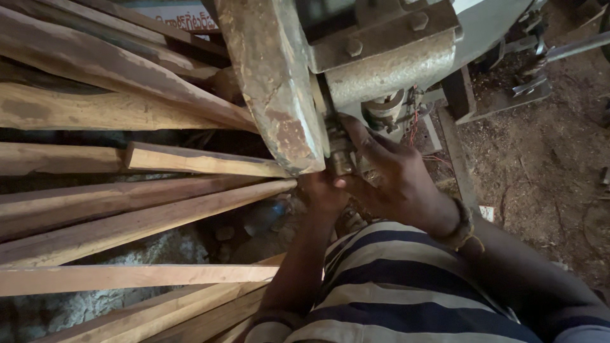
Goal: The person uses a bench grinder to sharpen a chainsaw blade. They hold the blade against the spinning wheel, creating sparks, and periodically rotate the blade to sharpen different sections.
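My right hand point(397, 181) reaches up to a small metal part point(342, 159) under the grey housing of a heavy machine point(387, 70), with its fingers spread against the metal. My left hand point(321, 190) sits just below the same spot, curled close to the part behind a rusty curved guard point(273, 82). Whether either hand grips anything is hidden by the guard and the fingers. A woven band circles my right wrist point(460, 225). My striped shirt fills the bottom of the view.
Several long wooden planks point(127, 222) lie stacked and fanned out on the left, their ends pointing at the machine. Sawdust-covered dirt floor point(546, 159) lies on the right, with metal frame pieces point(527, 86) at the top right.
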